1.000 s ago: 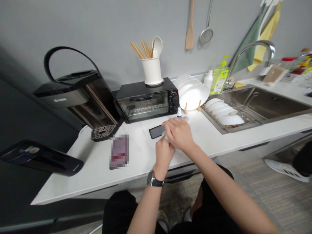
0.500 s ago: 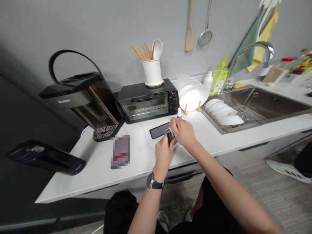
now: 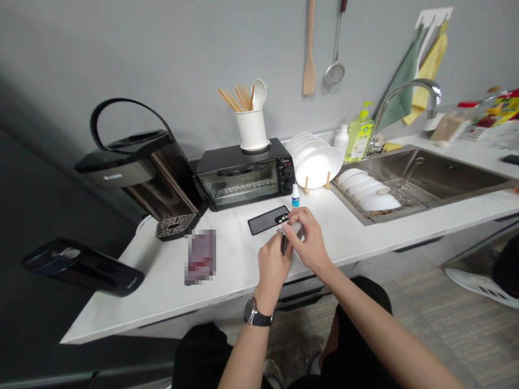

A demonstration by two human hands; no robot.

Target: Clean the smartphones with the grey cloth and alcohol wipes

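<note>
My left hand (image 3: 274, 258) is closed round a small dark object (image 3: 283, 244), mostly hidden by the fingers; its kind I cannot make out. Close against it, my right hand (image 3: 308, 237) pinches a pale grey-white piece (image 3: 299, 229), perhaps cloth, over the dark object. Just beyond the hands a black phone (image 3: 265, 220) lies flat on the white counter (image 3: 233, 243), its camera lenses facing up. A small white bottle with a blue label (image 3: 295, 197) stands behind the right hand.
A toaster oven (image 3: 243, 181) bears a white utensil pot (image 3: 252, 129). To the left are a drinks dispenser (image 3: 158, 183), a dark flask-like object (image 3: 85, 267) and a blurred-out purple item (image 3: 201, 256). White plates (image 3: 318, 165) and a sink (image 3: 446, 178) stand right.
My right hand has shifted slightly and its fingers now bend over the pale piece. More of the phone and the small bottle shows. The view has tilted a little upward.
</note>
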